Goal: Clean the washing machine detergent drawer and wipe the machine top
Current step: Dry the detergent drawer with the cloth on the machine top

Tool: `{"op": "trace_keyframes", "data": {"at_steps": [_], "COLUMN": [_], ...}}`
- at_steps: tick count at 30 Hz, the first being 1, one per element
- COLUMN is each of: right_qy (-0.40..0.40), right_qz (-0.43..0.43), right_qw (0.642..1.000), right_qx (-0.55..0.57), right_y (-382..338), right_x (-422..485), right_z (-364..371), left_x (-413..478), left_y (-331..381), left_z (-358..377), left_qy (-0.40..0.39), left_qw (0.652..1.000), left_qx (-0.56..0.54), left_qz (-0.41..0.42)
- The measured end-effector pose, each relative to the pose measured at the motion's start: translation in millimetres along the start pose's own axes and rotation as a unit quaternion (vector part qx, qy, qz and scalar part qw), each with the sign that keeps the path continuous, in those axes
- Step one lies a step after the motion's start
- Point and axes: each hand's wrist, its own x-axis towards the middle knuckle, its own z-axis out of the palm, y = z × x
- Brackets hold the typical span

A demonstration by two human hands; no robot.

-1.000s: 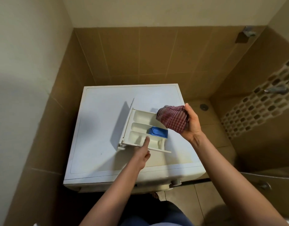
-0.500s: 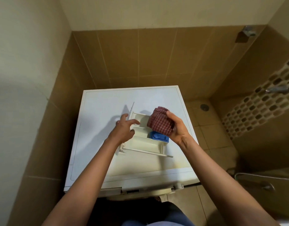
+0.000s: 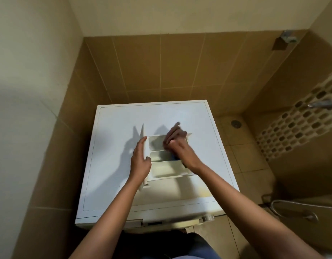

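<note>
Checked cloth now inside drawer.

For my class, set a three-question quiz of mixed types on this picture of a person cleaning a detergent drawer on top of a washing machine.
1. True or false: the detergent drawer lies on the washing machine top.
2. Which hand presses the cloth into the drawer? A) left B) right
3. Fill in: the left hand steadies the drawer by its ____ side.

Key
1. True.
2. B: the right hand, blurred, holds the cloth in the far compartment.
3. Left, at the front panel.
</note>
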Motion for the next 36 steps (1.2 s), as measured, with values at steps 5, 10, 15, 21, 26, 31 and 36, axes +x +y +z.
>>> {"op": "trace_keyframes", "data": {"at_steps": [5, 10, 15, 21, 26, 31, 36], "right_qy": [-0.029, -0.019, 0.001, -0.001, 0.087, -0.041, -0.144], "right_qz": [-0.077, -0.048, -0.132, -0.094, -0.024, -0.062, -0.032], "right_qw": [0.948, 0.905, 0.897, 0.904, 0.905, 0.909, 0.899], "right_qx": [-0.307, -0.422, -0.422, -0.417, -0.415, -0.410, -0.413], "right_y": [42, 55, 58, 62, 51, 22, 34], "right_x": [14, 20, 23, 33, 32, 28, 33], "right_z": [35, 60, 46, 15, 33, 70, 25], "left_x": [5, 4, 5, 2, 2, 4, 2], "left_y": [-8, -12, -13, -11, -11, -12, -11], "left_z": [3, 10, 14, 14, 16, 17, 16], "left_qy": [0.022, 0.030, 0.044, 0.048, 0.059, 0.065, 0.063], "left_qw": [0.999, 0.999, 0.999, 0.999, 0.998, 0.998, 0.998], "left_qx": [-0.017, -0.009, 0.018, 0.010, 0.000, -0.003, 0.014], "left_qz": [-0.020, -0.018, -0.006, 0.000, -0.001, -0.010, 0.001]}}
